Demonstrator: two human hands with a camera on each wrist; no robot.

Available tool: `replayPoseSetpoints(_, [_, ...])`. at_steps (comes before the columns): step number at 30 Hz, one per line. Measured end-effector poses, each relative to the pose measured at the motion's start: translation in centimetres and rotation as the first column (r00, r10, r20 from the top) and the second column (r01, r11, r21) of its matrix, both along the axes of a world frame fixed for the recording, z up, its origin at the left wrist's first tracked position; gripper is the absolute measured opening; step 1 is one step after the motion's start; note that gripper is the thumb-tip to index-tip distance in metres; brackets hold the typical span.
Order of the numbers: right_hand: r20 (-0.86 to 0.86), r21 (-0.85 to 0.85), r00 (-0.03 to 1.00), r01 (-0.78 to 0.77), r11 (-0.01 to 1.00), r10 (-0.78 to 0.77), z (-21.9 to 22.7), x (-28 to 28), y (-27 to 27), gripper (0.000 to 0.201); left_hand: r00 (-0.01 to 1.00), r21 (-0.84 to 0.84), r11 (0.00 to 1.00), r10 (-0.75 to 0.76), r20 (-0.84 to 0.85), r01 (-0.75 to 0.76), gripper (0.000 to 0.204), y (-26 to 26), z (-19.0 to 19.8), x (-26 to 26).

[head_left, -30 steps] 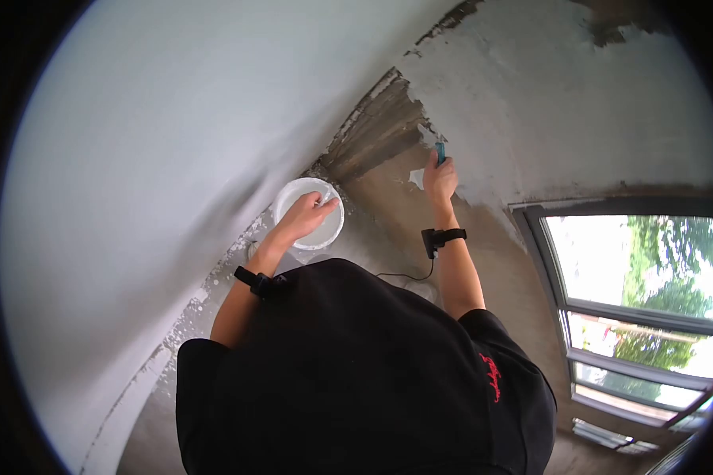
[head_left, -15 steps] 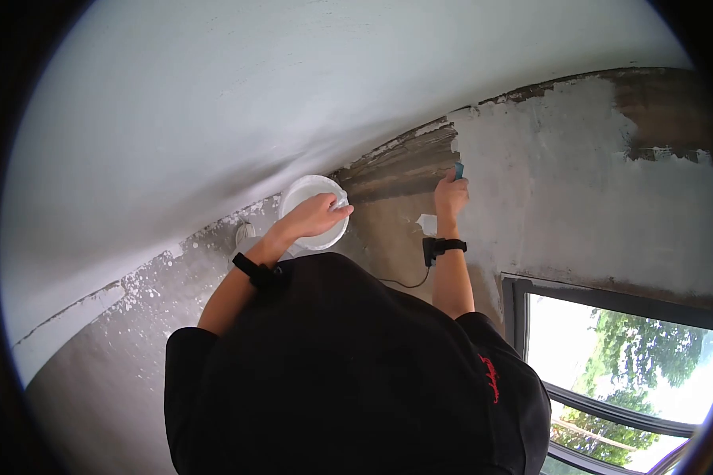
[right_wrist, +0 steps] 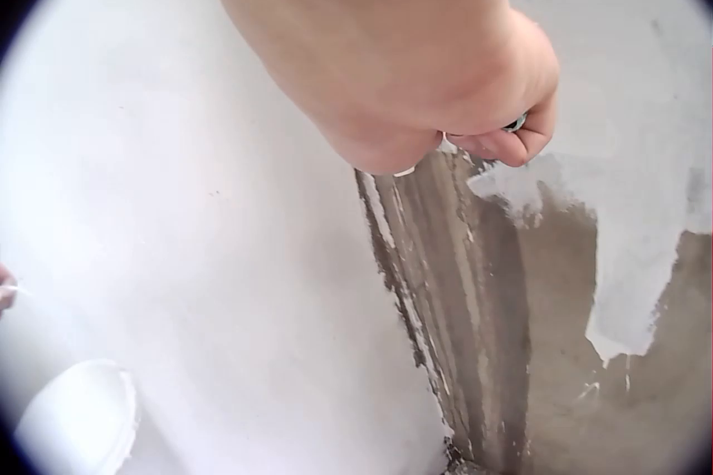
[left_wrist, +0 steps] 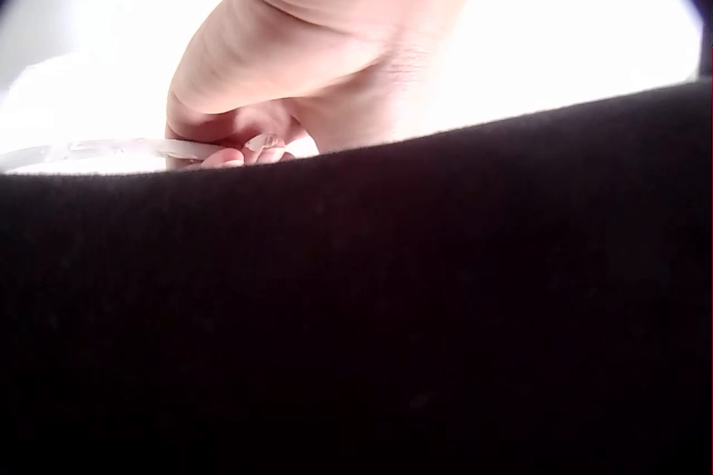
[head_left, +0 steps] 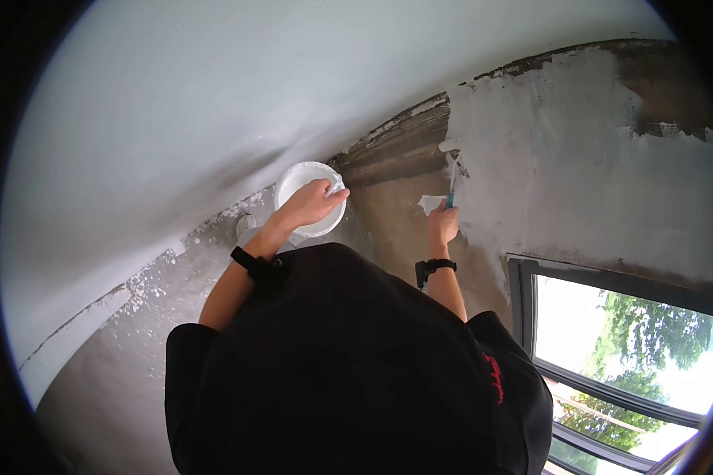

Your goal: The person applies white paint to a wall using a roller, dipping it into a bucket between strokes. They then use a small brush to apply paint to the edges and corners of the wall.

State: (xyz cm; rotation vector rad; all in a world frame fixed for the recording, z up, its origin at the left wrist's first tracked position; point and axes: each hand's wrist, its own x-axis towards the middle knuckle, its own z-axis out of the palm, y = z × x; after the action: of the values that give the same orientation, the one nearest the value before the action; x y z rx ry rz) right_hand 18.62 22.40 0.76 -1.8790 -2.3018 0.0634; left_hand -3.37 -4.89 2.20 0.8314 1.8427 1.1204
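My left hand (head_left: 309,204) grips the thin white handle (left_wrist: 123,149) of a white bucket (head_left: 285,180), fingers curled round it in the left wrist view. Pale material shows inside the bucket, partly hidden by the hand. My right hand (head_left: 444,226) holds a putty knife by its teal handle (head_left: 450,200), with the blade (head_left: 452,165) pointing away from me. The blade overlaps the ragged edge between the grey-white coat (head_left: 531,150) and the bare brown wall strip (head_left: 396,158). In the right wrist view, the fingers hide most of the knife.
A smooth white wall (head_left: 214,103) runs along the left and meets the patchy wall at a rough corner. White splashes spot the floor (head_left: 142,332). A dark-framed window (head_left: 523,309) is at the lower right. A shoe (head_left: 245,224) shows beside the bucket.
The head view has turned, then shifted slightly. My right hand has come down the wall toward me, and the knife's blade now shows. My left hand has stayed over the bucket.
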Motion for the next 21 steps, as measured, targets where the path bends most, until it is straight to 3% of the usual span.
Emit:
replayPoseSetpoints(5, [0.034, 0.105, 0.998, 0.058, 0.993, -0.061, -1.2, 5.3, -0.1, 0.045, 1.0, 0.008, 1.0, -0.009, -0.007, 0.009, 0.058, 1.2, -0.5, 0.3])
replayPoseSetpoints(14, [0.092, 0.103, 0.972, 0.209, 0.973, -0.218, 0.6, 12.6, -3.2, 0.039, 0.978, -0.032, 0.978, -0.208, 0.013, 0.208, 0.056, 4.4, 1.6, 1.6])
replayPoseSetpoints(21, [0.108, 0.101, 0.901, 0.41, 0.907, -0.419, 0.3, 17.0, -6.8, 0.039, 0.962, -0.084, 0.958, -0.273, 0.022, 0.274, 0.051, 5.3, 0.2, 2.3])
